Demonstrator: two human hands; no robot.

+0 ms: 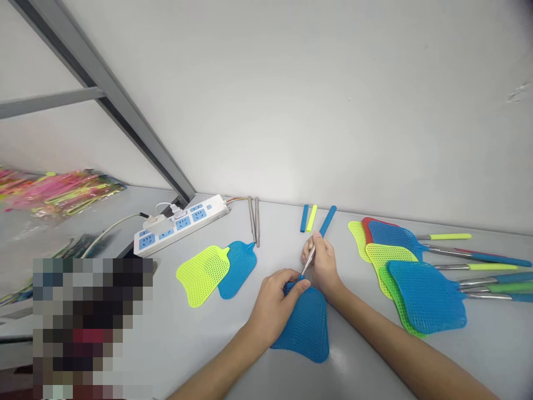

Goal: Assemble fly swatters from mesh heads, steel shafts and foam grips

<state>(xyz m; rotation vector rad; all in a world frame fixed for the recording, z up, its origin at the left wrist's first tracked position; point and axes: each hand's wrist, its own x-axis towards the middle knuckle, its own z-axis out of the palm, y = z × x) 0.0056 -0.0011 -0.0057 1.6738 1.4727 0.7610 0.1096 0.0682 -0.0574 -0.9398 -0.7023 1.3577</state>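
Between my hands is a blue fly swatter with a metal shaft and a blue grip pointing away from me. My left hand pinches the neck of its perforated head. Fingers of my right hand are wrapped round the shaft, just below the blue grip. A loose yellow swatter head overlaps a blue swatter head to the left. Behind them lie two metal rods. Further back, a short blue grip sleeve rests beside a yellow grip sleeve.
A pile of fly swatters in several colours lies on the right of the grey table. A white power strip with plugs sits at the left back, near a metal frame post. Bagged colourful items lie far left.
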